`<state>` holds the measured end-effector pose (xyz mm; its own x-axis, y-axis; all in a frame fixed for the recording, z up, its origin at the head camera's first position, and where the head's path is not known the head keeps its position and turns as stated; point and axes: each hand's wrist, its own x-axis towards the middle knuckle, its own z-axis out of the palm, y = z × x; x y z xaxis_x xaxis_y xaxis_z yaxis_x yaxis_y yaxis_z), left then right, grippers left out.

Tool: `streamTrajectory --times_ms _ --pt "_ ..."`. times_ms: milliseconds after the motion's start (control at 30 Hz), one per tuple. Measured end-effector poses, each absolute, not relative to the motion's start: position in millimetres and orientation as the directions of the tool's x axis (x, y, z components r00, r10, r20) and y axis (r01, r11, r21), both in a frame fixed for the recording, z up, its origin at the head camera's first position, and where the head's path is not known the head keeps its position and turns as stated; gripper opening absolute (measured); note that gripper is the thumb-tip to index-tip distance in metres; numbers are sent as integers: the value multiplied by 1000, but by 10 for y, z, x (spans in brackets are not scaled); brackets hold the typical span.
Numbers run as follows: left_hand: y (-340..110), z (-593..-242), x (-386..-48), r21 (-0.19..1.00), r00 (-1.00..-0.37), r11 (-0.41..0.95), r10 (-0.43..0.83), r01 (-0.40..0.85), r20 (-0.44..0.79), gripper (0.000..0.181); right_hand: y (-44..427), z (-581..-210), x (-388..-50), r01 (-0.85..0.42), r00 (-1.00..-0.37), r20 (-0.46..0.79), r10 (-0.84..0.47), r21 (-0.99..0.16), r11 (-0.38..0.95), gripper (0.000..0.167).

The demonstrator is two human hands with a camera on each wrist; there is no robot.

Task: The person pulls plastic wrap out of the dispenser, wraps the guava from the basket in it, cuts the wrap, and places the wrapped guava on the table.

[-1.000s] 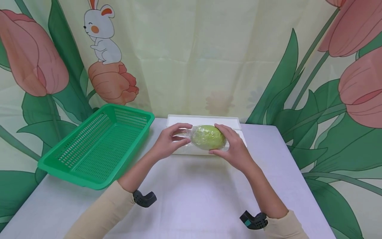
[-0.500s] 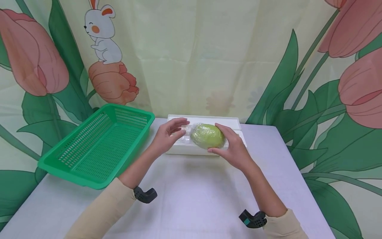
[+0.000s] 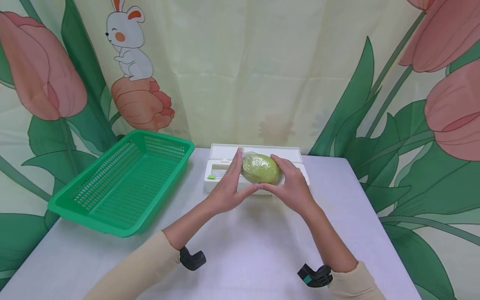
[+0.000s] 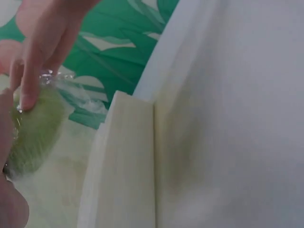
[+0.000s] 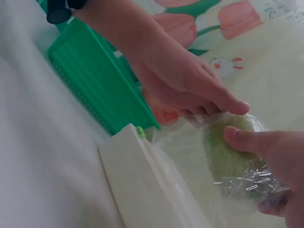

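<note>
A green oval fruit [image 3: 261,167], wrapped in clear cling film, is held up over a long white cling film box [image 3: 209,187] whose lid [image 3: 258,151] is raised. My right hand [image 3: 294,187] grips the fruit's right end, thumb in front and fingers behind. My left hand [image 3: 229,189] lies against the left end with straight fingers, and its thumb tip meets the right thumb below the fruit. Loose film trails off the fruit [image 5: 218,152] in the right wrist view. A small green slider [image 3: 211,177] sits at the box's left end.
A green perforated plastic basket [image 3: 56,204] stands at the left of the white-covered table [image 3: 240,258]. Behind the table hangs a backdrop cloth [image 3: 232,83] printed with tulips and a rabbit.
My left hand has moved right from the film's loose end to lie against the fruit, uncovering the box's left end and green slider. The right hand keeps its grip; the fruit has risen slightly.
</note>
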<state>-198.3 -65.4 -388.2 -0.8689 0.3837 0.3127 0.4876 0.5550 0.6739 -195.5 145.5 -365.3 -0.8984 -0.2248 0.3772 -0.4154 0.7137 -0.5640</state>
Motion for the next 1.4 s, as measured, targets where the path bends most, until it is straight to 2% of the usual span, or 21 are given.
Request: streamTrajectory --times_ms 167,333,500,600,700,767,900,1067,1167,1400 --pt "-602 -3870 -2112 725 -891 530 359 440 278 106 1440 -3655 -1965 -488 -862 403 -306 -503 714 84" --pt "-586 -3889 -2220 728 -871 501 401 468 284 106 1482 -3656 -1982 -556 -822 417 -387 -445 702 84" --pt "-605 -3908 -2285 736 -837 445 454 509 305 97 1559 -3714 -2016 -588 -805 410 -428 -466 661 88" --pt "-620 -3922 -2300 744 -826 427 481 513 294 90 1610 -3771 -2030 -595 -803 402 -440 -491 636 96" --pt "-643 -3953 -2315 769 -840 424 478 478 258 87 1668 -3835 -2016 -574 -819 376 -434 -508 642 105" --pt "-666 -3973 -2329 794 -855 416 463 444 235 86 1717 -3881 -1993 -545 -838 358 -412 -519 659 106" --pt "-716 -3984 -2347 839 -875 386 441 384 198 85 1833 -3958 -1966 -546 -834 422 -356 -534 645 82" --pt "-748 -3988 -2358 859 -875 369 456 355 166 83 1892 -3993 -2017 -641 -751 584 -307 -536 549 45" --pt "-741 -3996 -2360 859 -868 371 472 353 153 83 1867 -3989 -2057 -650 -734 630 -253 -545 530 31" --pt "-723 -3994 -2350 869 -876 367 462 330 138 82 1740 -3981 -2091 -575 -759 637 -133 -560 596 11"
